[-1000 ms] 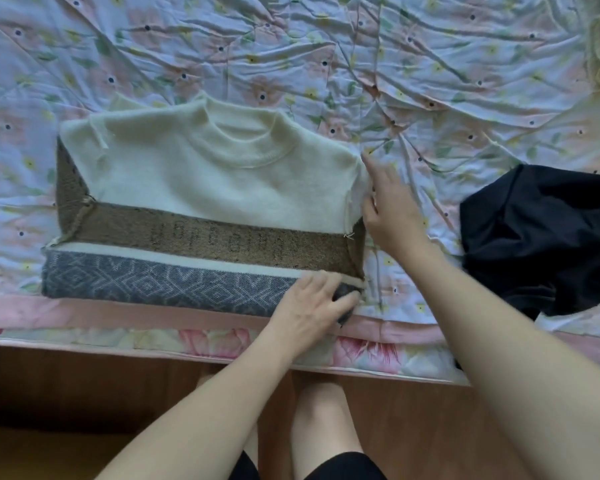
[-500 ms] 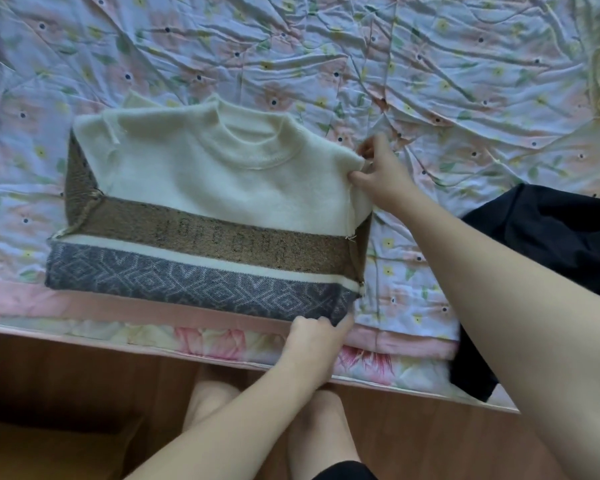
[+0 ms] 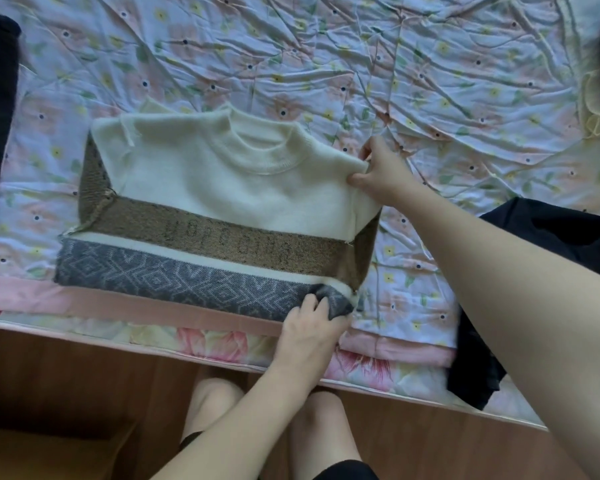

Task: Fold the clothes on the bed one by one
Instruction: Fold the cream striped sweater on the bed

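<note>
The sweater [image 3: 222, 206] lies flat on the bed [image 3: 430, 81]. The right hand [image 3: 381, 171] pinches its right shoulder edge between closed fingers. The left hand [image 3: 312, 327] grips the grey hem corner.

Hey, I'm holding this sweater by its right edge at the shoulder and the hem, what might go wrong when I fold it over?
The sweater lies right at the bed edge, so its hem could slip off toward the floor. The left hand has only a bunched corner grip, and the right hand a pinch, so the fold may go crooked. The sleeves tucked underneath could shift loose.
</note>
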